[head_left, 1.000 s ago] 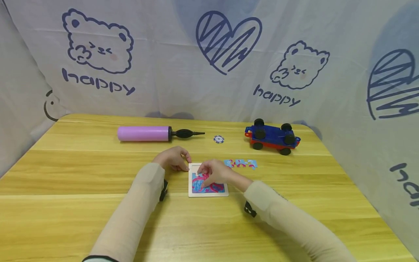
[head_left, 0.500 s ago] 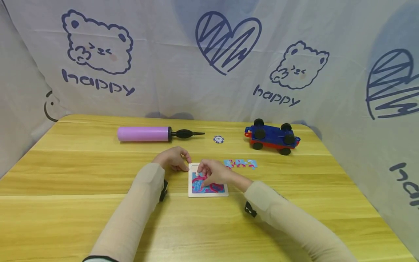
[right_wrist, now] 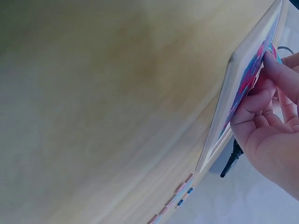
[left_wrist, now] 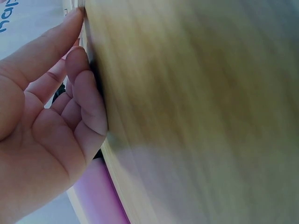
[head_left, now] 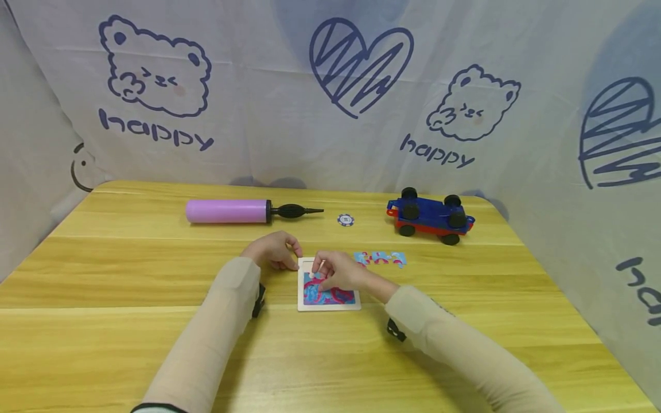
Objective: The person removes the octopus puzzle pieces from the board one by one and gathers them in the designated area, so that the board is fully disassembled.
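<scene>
A white-framed jigsaw puzzle tray (head_left: 330, 308) lies on the table, its lower part filled with blue and pink pieces. My left hand (head_left: 276, 250) holds the tray's far left corner between thumb and index finger, the other fingers curled against the table in the left wrist view. Over the tray, my right hand (head_left: 342, 270) pinches a blue and pink puzzle piece (right_wrist: 275, 50) between thumb and fingers, mostly hidden behind them. A pale bare strip of the tray shows along its far side. Several loose puzzle pieces (head_left: 380, 258) lie in a row just beyond the right hand.
Behind the hands lie a purple hand pump (head_left: 227, 211) with a black nozzle and a blue-and-white poker chip (head_left: 345, 219). To the back right, a blue and red toy car (head_left: 431, 217) rests with its wheels up. A printed white cloth (head_left: 279, 115) hangs behind the table.
The right fingers have shifted very slightly over the tray. The left hand, the tray and the loose pieces stay where they were.
</scene>
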A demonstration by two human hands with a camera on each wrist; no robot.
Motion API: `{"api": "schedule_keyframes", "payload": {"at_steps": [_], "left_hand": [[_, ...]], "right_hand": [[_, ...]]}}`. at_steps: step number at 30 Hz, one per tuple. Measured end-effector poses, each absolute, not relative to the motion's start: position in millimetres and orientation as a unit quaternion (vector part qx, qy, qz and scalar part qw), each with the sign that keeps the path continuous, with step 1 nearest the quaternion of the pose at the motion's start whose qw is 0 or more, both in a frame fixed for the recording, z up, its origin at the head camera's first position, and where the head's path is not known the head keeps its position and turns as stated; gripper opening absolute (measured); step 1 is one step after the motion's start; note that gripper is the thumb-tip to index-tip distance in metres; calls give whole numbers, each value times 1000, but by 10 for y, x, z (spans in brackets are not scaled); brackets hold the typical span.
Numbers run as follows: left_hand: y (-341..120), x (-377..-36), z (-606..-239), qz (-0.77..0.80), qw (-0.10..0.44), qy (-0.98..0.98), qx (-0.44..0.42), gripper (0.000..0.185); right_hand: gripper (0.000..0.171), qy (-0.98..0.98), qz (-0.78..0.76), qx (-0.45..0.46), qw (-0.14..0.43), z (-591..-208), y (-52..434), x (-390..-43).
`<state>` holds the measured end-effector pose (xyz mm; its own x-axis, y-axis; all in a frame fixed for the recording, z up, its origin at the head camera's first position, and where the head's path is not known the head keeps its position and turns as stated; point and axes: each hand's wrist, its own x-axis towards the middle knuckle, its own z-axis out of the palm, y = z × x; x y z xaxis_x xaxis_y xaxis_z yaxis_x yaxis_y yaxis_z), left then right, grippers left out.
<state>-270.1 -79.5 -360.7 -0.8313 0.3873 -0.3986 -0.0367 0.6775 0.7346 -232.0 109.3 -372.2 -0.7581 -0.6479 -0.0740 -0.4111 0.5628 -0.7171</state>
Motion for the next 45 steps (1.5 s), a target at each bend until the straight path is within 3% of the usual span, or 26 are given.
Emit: {"api": "schedule_keyframes", "payload": {"at_steps": [25, 37, 45], "left_hand": [[-789, -2710, -3601, 395, 270, 873, 99, 19], [-793, -2707, -3598, 392, 268, 875, 97, 19], [-796, -2699, -3614, 392, 267, 875, 98, 19]], "right_hand": [[25, 882, -310, -320, 154, -3700, 1112, -2343], [21, 870, -337, -319, 167, -3712, 1128, -2372], [21, 856, -396, -269, 195, -3729, 1145, -2381]]}}
